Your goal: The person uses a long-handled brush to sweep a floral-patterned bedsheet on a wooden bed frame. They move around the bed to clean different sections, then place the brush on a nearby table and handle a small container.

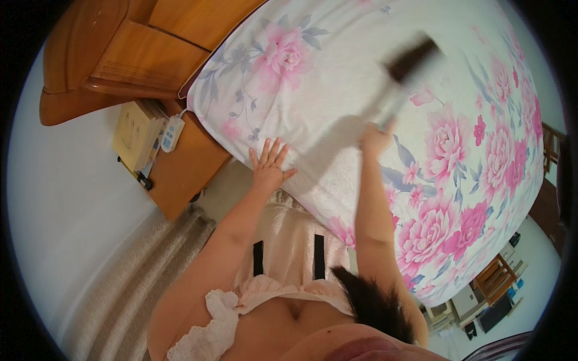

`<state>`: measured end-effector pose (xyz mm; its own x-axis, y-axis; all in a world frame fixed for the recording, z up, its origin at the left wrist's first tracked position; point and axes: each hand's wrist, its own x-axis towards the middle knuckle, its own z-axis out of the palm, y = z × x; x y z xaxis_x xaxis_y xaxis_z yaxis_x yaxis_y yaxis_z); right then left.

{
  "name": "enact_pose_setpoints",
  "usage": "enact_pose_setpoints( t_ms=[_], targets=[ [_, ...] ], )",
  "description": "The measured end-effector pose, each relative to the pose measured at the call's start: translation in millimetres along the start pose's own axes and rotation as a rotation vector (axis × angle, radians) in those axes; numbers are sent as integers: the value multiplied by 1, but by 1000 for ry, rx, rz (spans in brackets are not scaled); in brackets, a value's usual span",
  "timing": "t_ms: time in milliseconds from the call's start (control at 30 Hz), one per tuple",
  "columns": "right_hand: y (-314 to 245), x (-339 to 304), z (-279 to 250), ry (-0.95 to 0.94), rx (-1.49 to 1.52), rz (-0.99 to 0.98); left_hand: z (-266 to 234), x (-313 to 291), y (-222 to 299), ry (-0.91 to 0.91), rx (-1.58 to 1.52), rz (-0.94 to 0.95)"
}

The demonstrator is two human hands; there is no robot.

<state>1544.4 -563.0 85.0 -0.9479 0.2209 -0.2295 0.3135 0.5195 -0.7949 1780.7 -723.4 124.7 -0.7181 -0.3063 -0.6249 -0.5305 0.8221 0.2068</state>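
My right hand [377, 139] is closed round the pale handle of a brush [412, 59] with dark bristles. The brush is blurred by motion and held over the floral bed sheet [343, 66]; I cannot tell whether its bristles touch the cloth. On the near left edge of the bed my left hand [270, 165] lies flat with its fingers spread, holding nothing. The sheet is white with pink flowers and grey leaves, and covers the mattress.
A wooden headboard [141, 57] rises at the far left. Beside it, a nightstand [186, 165] bears a stack of books [137, 135] and a white remote-like device [172, 133]. A beige curtain [138, 280] hangs at the lower left. A wooden chair [495, 279] stands beyond the bed at right.
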Motion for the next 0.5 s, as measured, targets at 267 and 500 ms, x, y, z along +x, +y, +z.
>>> enact_pose_setpoints(
  t_ms=[267,500],
  targets=[
    [-97,-162,-2,-1047,118,26,-22,-6,-2,-71,60,-56],
    [-17,-37,-79,-205,11,-42,-49,6,-62,496,-145,4]
  ],
)
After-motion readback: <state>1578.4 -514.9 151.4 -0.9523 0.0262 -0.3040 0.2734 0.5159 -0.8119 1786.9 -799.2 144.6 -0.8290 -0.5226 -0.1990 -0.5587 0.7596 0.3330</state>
